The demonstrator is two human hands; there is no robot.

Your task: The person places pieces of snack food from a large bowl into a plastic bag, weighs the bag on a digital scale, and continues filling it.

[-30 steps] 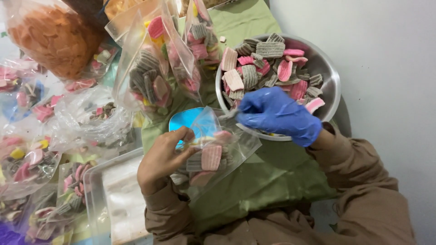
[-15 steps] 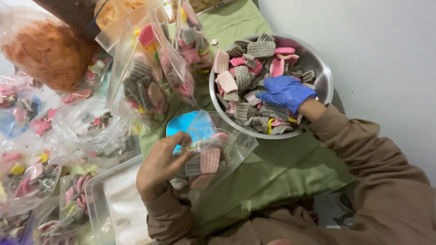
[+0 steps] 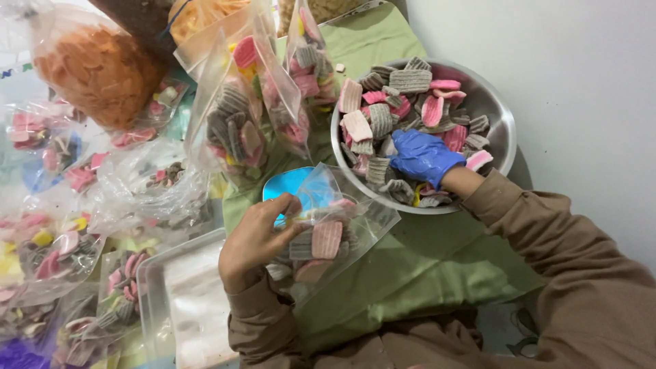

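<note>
My left hand (image 3: 256,239), bare, pinches the open mouth of a clear plastic bag (image 3: 342,236) partly filled with pink and grey ridged crackers. The bag rests over a blue flat object (image 3: 290,183) on green cloth. My right hand (image 3: 424,156), in a blue glove, is down inside a steel bowl (image 3: 502,119) heaped with pink and grey ridged crackers (image 3: 393,96). Its fingers curl into the pile; whether they hold any cracker is hidden.
Several filled cracker bags (image 3: 232,123) stand behind the held bag and lie to the left (image 3: 55,239). A bag of orange crackers (image 3: 99,72) sits at top left. A clear plastic tray (image 3: 178,301) lies at lower left. Green cloth (image 3: 424,266) covers my lap; a white wall (image 3: 581,82) is right.
My gloved right hand went from the bag's mouth into the bowl and now digs into the crackers. My left hand keeps holding the bag.
</note>
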